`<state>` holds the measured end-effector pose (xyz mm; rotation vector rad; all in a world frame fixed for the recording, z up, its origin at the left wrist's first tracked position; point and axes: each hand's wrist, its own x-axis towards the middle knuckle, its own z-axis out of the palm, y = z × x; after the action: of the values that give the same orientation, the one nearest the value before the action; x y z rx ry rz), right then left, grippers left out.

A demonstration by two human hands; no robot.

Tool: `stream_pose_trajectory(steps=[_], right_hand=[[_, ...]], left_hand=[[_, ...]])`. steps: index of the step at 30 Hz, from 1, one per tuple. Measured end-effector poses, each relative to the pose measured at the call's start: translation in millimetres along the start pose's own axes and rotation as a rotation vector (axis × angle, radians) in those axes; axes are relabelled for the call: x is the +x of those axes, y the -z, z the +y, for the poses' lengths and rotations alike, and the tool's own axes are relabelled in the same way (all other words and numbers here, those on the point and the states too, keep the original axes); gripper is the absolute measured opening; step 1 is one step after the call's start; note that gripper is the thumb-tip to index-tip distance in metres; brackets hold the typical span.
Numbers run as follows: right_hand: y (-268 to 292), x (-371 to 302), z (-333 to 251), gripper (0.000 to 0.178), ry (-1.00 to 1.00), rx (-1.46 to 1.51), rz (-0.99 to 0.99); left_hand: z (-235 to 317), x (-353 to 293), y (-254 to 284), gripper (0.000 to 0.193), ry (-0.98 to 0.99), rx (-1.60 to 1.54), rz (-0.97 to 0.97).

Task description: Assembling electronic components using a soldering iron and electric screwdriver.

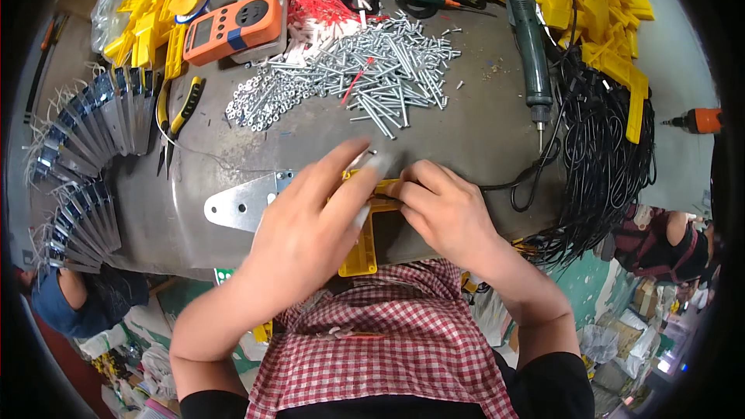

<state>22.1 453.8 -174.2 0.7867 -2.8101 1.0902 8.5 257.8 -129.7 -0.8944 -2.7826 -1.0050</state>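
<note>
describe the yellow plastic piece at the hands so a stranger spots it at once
On the grey table, find the near edge, just above the red-and-white checked apron. There the left hand and right hand come close over a yellow plastic piece, one end pointing toward the apron. Unlike the yellow parts heaped at the far corners, it lies under the hands.

No readable text, labels, numbers or signs visible.
</note>
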Motion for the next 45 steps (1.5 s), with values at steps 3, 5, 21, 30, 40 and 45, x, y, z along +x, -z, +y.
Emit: stream_pose_trajectory(steps=[3,5,21,30,40,45], right_hand=[[-2.7,-0.3,3.9,0.017,0.050,-0.059,-0.009],[-5.2,-3.2,3.9,0.018,0.072,-0.053,-0.016],[-10.1,28.1,-23.5,0.030,0.123,-0.115,-0.155],[115.2,38.9,77.7,0.022,-0.287,-0.516,0.351],[235.4,-7.7,187.2,0.047,-0.668,-1.013,0.659],[239.9,54.0,239.1,0.065,-0.495,-0.967,0.508]], left_hand=[[-9.9,6.9,-0.2,0.037,-0.096,0.007,-0.124],[1.6,-6.2,2.9,0.035,-0.062,-0.008,-0.151],[3.6,-66.8,-20.6,0.044,-0.110,0.343,-0.235],[-0.8,-67.5,-24.0,0.059,-0.157,0.457,-0.276],[0.5,-76.1,-23.9,0.063,-0.113,0.493,-0.321],[1.8,-78.9,-25.4,0.059,-0.125,0.444,-0.267]])
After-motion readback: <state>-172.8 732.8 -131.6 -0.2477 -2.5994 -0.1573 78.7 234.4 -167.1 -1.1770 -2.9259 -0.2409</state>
